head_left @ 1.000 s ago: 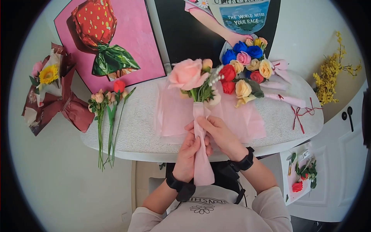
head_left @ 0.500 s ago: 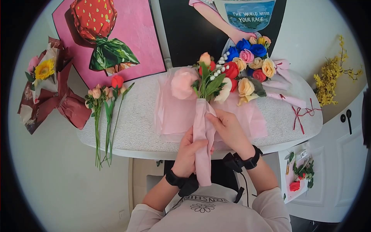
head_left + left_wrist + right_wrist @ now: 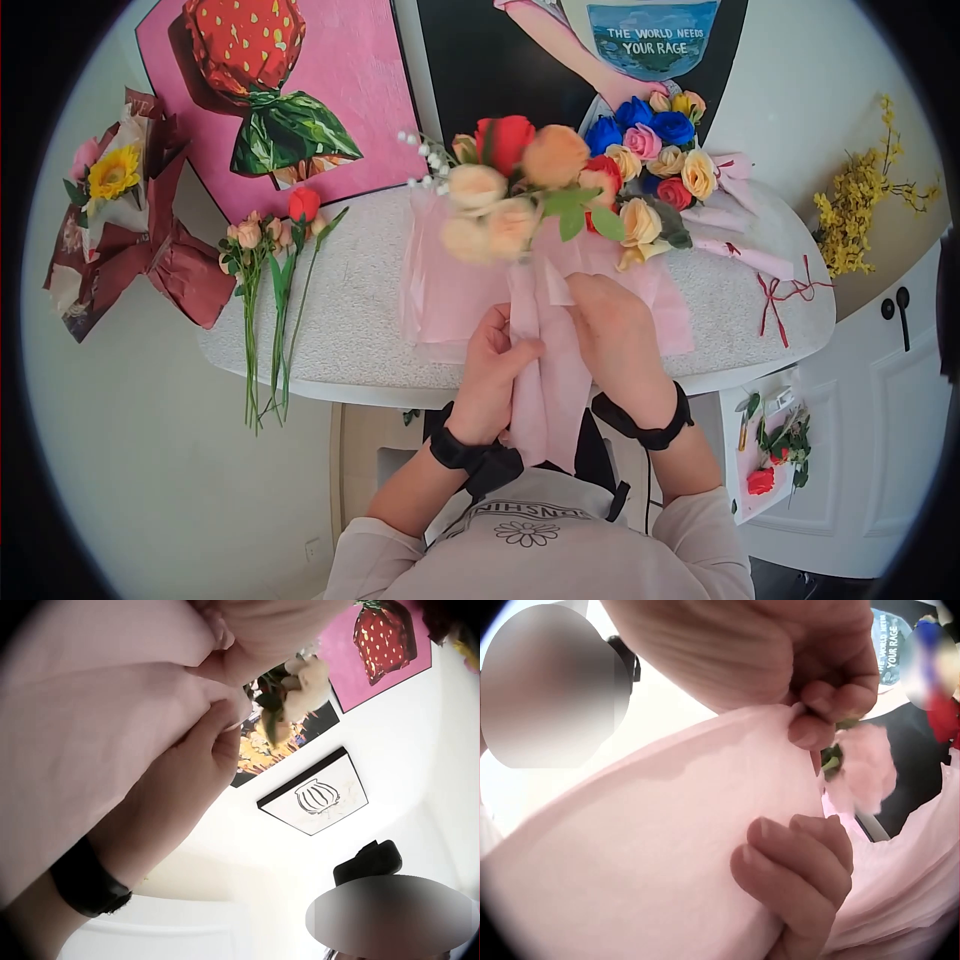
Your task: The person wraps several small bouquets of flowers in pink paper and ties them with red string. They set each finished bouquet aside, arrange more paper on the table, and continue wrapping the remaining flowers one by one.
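A mixed bouquet (image 3: 510,195) of peach, cream and red flowers stands above the two hands, blurred in the head view, its stems wrapped in pink paper (image 3: 545,385). My left hand (image 3: 493,370) grips the wrapped stems from the left, thumb across the front. At the upper right of the wrap, my right hand (image 3: 615,330) pinches the paper's edge. In the right wrist view the right hand's curled fingers (image 3: 817,712) hold that edge, with the left hand's fingers (image 3: 799,870) around the paper below. The left wrist view shows the paper (image 3: 97,742) spread wide beside the hands.
Pink sheets (image 3: 450,310) lie on the white table (image 3: 350,330) beneath the bouquet. Loose stemmed flowers (image 3: 280,270) are at left, wrapped bouquets (image 3: 665,160) and red ribbon (image 3: 780,295) at right. A maroon-wrapped bouquet (image 3: 175,275) stands far left; a lower tray (image 3: 745,500) holds cuttings.
The bouquet has turned, bringing peach, cream and red flowers to the front where the large pink one was. The right hand has moved rightward with the paper's edge, and the wrap looks wider.
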`<state>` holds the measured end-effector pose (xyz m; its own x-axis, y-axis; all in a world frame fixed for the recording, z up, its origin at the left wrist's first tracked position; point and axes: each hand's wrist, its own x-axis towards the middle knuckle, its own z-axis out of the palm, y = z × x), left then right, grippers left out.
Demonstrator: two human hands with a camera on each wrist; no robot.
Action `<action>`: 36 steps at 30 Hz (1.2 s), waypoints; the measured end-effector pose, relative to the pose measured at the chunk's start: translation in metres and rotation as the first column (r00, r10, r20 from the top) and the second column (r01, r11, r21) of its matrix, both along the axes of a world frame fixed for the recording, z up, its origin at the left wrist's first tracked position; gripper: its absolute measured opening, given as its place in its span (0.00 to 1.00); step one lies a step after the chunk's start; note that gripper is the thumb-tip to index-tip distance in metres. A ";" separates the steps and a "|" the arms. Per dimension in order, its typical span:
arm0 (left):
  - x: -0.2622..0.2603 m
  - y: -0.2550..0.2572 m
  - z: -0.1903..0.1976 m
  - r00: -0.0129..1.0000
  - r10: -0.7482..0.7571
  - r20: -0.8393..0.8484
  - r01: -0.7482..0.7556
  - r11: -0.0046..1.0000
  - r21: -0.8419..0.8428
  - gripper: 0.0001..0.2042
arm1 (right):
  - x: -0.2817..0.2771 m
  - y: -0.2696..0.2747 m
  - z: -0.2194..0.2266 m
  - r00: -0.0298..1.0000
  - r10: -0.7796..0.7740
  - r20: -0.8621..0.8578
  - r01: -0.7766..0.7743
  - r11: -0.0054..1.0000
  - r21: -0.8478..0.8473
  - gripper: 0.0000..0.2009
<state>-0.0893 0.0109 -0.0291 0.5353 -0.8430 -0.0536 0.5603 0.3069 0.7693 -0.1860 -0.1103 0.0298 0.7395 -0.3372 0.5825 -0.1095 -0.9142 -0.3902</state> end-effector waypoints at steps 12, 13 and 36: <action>0.010 0.007 0.022 0.985 -0.106 0.139 0.095 0.992 0.084 0.27 | -0.011 -0.012 -0.010 0.973 0.010 0.231 -0.129 0.850 0.511 0.04; 0.010 0.007 0.020 0.985 -0.095 0.141 0.084 0.993 0.083 0.28 | -0.011 -0.012 -0.011 0.970 0.006 0.243 -0.143 0.823 0.550 0.05; 0.016 0.008 0.012 0.996 0.005 0.094 -0.013 0.996 0.085 0.15 | -0.001 -0.028 -0.006 0.943 -0.026 0.333 -0.235 0.657 0.716 0.11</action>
